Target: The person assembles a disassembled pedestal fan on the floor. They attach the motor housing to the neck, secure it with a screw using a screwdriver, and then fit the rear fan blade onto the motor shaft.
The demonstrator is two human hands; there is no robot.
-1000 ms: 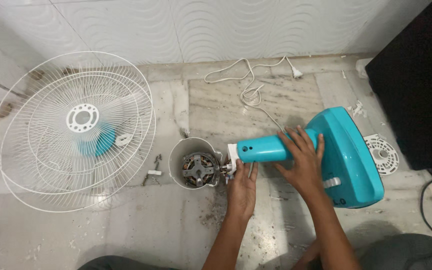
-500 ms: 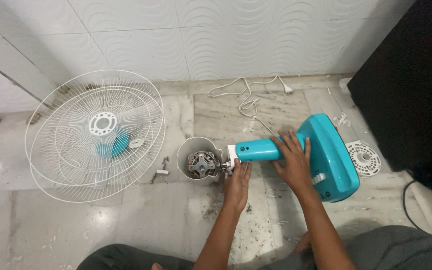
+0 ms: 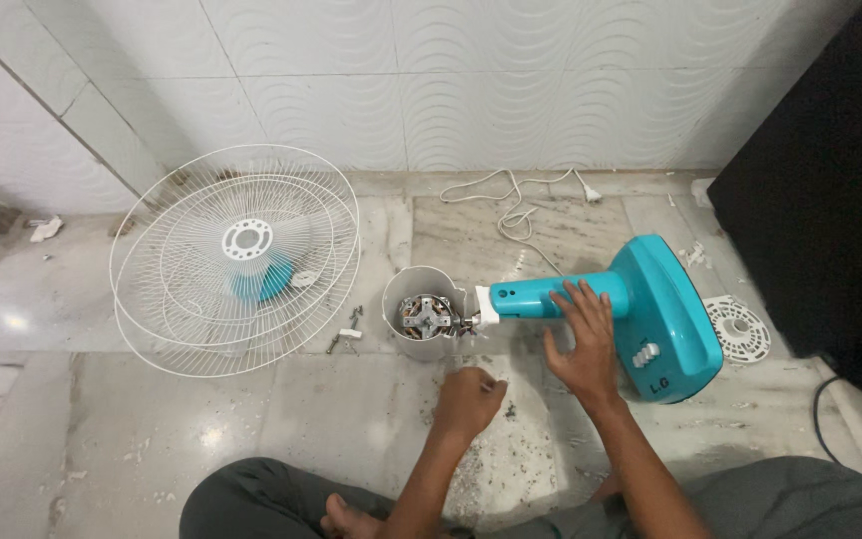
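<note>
A teal fan stand point(image 3: 641, 309) lies on its side on the marble floor, its neck pointing left to the open motor housing point(image 3: 423, 313), where windings and wires show. My right hand point(image 3: 581, 344) rests flat on the teal neck, fingers spread. My left hand point(image 3: 469, 396) hovers over the floor just below the motor, fingers curled in with nothing visible in them. White wire fan guards point(image 3: 236, 258) with a teal blade inside lie to the left.
A white power cord point(image 3: 516, 205) with its plug trails by the tiled wall. Small pliers point(image 3: 347, 329) lie between guards and motor. A round white vented cover point(image 3: 740, 327) sits right of the base, next to a dark cabinet point(image 3: 820, 180). Dirt is scattered on the floor.
My left hand has pulled back from the motor toward me and curled shut. The view has tilted up, showing more wall. My right hand stays on the teal neck.
</note>
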